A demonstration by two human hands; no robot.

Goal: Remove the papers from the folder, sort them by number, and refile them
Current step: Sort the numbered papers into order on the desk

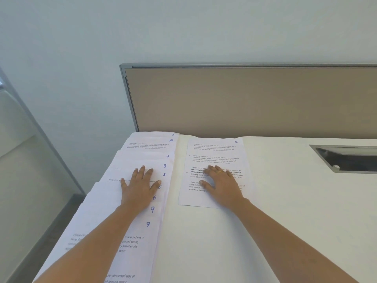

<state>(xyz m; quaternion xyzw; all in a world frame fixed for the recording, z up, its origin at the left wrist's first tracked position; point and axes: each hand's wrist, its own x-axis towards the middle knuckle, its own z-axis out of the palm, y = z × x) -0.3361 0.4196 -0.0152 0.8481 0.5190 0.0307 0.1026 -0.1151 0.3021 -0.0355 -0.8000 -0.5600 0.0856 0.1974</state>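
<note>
White papers (142,158) lie fanned under the flat, open fingers of the left hand (138,187) and page 1 (216,152) sits under the flat right hand (222,185), neither gripping, so page 2 (163,135), far past the left fingertips, should slide out gently next.

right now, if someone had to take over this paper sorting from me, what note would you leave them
Left hand: open, flat on the fanned sheets at the left of the table.
Right hand: open, flat on sheet 1, which lies alone to the right of the fan.
Fan order, far to near: 2, 10, 4, 8, 3, 6, 5, 9, 7.
Done: papers are out and spread, and sheet 1 is set apart as the start of the sorted pile.
Left: pull sheet 2 from the far end next, then 3 to 10 in turn, then refile. The folder is not in view.
</note>
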